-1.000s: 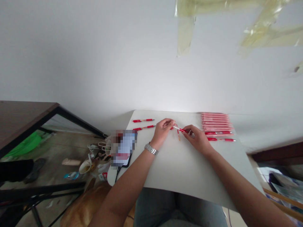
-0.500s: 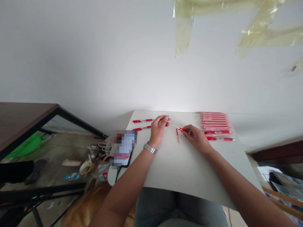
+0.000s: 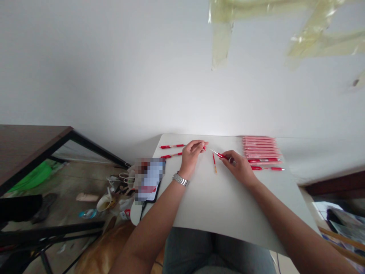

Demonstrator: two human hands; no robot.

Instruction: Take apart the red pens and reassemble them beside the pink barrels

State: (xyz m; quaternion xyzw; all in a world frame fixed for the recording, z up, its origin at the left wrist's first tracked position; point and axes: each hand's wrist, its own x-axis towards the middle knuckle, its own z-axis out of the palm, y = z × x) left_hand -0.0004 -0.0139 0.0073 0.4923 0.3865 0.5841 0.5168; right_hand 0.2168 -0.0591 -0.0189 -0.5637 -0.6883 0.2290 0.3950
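Observation:
My left hand (image 3: pixel 192 155), with a metal watch on the wrist, is closed, its fingertips pinching a small red pen part (image 3: pixel 204 148). Between the thumb and fingers of my right hand (image 3: pixel 237 166) is a red and clear pen barrel (image 3: pixel 219 154), its thin end pointing up and left toward my left hand. The two pieces are apart. A short red and orange pen refill (image 3: pixel 214 163) lies on the white table (image 3: pixel 216 205) between my hands. Two red pens, an upper one (image 3: pixel 172 146) and a lower one (image 3: pixel 171 155), lie left of my left hand, partly hidden by it.
A row of several pink-wrapped pens (image 3: pixel 259 146) lies at the back right, with red pens (image 3: pixel 268 168) in front. On the table's left edge rests a phone (image 3: pixel 152 179) with a cable. A brown animal (image 3: pixel 99 251) is on the floor, lower left.
My left fingers have shifted slightly to the right with the red part. The pen barrel in my right hand has barely moved. The view has shifted a little.

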